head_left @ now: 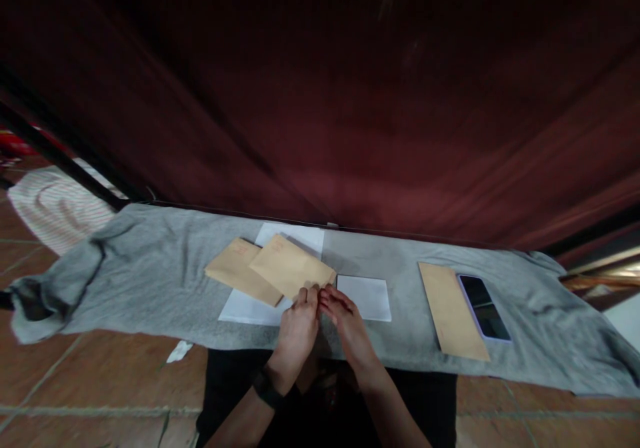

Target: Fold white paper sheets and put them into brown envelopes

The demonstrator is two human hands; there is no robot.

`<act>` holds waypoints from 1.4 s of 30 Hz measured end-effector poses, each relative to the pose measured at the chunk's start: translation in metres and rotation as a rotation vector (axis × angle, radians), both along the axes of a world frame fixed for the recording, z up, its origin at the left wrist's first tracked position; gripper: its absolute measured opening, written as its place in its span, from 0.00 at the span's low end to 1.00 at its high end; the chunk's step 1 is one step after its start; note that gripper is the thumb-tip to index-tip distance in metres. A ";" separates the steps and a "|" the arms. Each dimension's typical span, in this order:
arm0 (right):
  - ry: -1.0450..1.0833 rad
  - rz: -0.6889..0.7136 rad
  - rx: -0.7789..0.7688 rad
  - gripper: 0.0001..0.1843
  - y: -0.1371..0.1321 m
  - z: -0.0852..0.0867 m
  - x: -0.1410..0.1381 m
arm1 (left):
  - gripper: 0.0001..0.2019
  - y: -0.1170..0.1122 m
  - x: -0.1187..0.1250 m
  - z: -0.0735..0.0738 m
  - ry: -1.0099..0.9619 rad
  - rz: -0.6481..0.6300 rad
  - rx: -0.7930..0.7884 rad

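Note:
My left hand (299,321) has its fingers curled together over the lower right end of a brown paper envelope (290,261) with faint red print. Close beside it, my right hand (344,311) has its fingertips bent in at the same end of that envelope, thumb side near the left fingers. The fingers hide the exact grip. Partly beneath this envelope lies a second brown envelope (240,271), on top of white paper sheets (245,308). Just right of my right hand rests a small white paper rectangle (373,297).
A grey cloth (160,268) covers the narrow bench. Toward the right lie another brown envelope (445,308) and a phone (484,308) overlapping its edge. A dark red fabric panel (330,135) rises behind. A white scrap (179,351) is on the tiled floor (120,381).

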State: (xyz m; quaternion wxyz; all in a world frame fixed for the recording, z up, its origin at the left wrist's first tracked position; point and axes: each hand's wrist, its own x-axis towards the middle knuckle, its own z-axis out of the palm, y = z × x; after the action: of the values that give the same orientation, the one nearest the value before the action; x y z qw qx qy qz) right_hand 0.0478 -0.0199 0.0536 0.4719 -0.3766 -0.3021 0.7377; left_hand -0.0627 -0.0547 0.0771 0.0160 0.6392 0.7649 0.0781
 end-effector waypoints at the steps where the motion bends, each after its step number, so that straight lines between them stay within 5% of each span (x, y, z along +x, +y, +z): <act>1: 0.003 0.017 -0.009 0.21 0.001 0.001 0.001 | 0.20 -0.001 0.001 -0.001 0.007 -0.013 0.000; 7: -0.030 0.166 0.045 0.06 0.012 -0.003 -0.008 | 0.20 -0.011 0.014 -0.006 0.072 -0.092 -0.008; 17: -0.019 0.221 -0.024 0.15 0.012 -0.030 -0.019 | 0.16 -0.031 0.004 -0.024 -0.003 -0.299 0.137; 21: 0.037 0.275 -0.073 0.20 0.011 -0.023 -0.002 | 0.40 -0.032 -0.032 -0.006 0.077 -0.400 0.224; 24: 0.090 0.304 -0.155 0.23 0.009 -0.013 0.010 | 0.49 -0.027 -0.059 0.006 0.145 -0.415 0.159; 33: 0.070 0.277 -0.122 0.21 -0.003 -0.003 0.025 | 0.50 -0.010 -0.077 0.011 0.159 -0.521 -0.055; 42: -0.035 0.262 -0.052 0.19 -0.003 0.003 0.037 | 0.50 -0.009 -0.082 -0.010 0.106 -0.569 -0.012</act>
State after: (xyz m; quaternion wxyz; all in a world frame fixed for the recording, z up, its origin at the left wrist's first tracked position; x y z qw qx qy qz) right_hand 0.0849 -0.0227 0.0561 0.3562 -0.3587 -0.3379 0.7939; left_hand -0.1450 -0.0635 0.0667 0.0010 0.8312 0.5550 0.0323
